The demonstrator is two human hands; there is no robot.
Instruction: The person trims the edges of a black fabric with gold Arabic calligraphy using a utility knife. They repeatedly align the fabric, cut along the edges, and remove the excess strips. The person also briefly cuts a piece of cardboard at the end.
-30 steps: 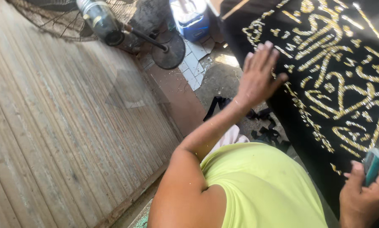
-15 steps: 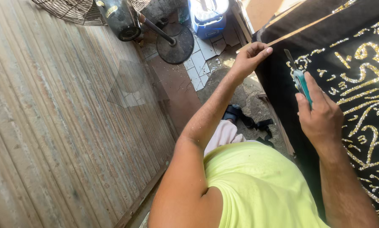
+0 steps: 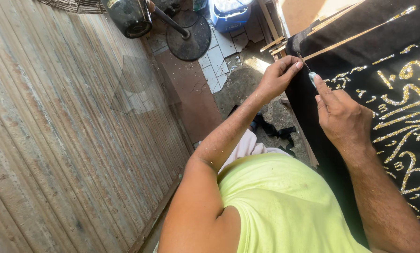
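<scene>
Both hands have met at black cloth (image 3: pixel 387 33); right hand (image 3: pixel 343 117) pinches needle tool (image 3: pixel 309 70).

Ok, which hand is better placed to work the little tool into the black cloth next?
Right, probably. The right hand grips the teal-handled tool in its fingers, with the tip at the black cloth. The left hand is occupied and seems to pinch the cloth's edge.
</scene>
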